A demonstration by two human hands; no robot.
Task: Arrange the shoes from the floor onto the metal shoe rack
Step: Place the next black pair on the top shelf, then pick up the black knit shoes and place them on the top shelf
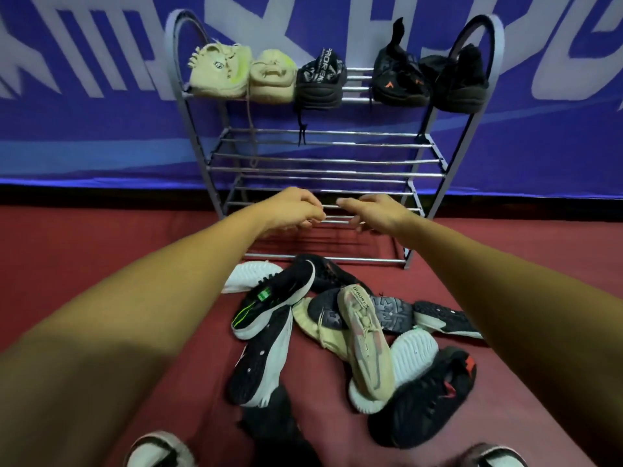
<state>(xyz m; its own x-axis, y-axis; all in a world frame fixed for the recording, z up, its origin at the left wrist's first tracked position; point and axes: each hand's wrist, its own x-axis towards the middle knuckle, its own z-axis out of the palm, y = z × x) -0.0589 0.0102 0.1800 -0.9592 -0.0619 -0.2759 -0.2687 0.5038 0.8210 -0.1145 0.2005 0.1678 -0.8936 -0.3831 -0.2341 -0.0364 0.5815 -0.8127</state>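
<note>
The metal shoe rack (323, 160) stands against the blue wall banner. Its top shelf carries two beige shoes (219, 70), a black shoe with white lettering (320, 82) and two black shoes with orange marks (401, 79). The lower shelves hold nothing. On the red floor in front lies a pile of several shoes: a black one with green stripes (273, 298), a beige one (365, 345), a black-and-red one (428, 396), white soles. My left hand (293, 210) and my right hand (374, 212) hover side by side above the pile, before the lower shelves, holding nothing, fingers loosely curled.
The blue banner with pale lettering (84, 96) backs the rack. Red floor (84, 251) stretches to both sides of the pile. My two feet in white-toed shoes (158, 449) show at the bottom edge.
</note>
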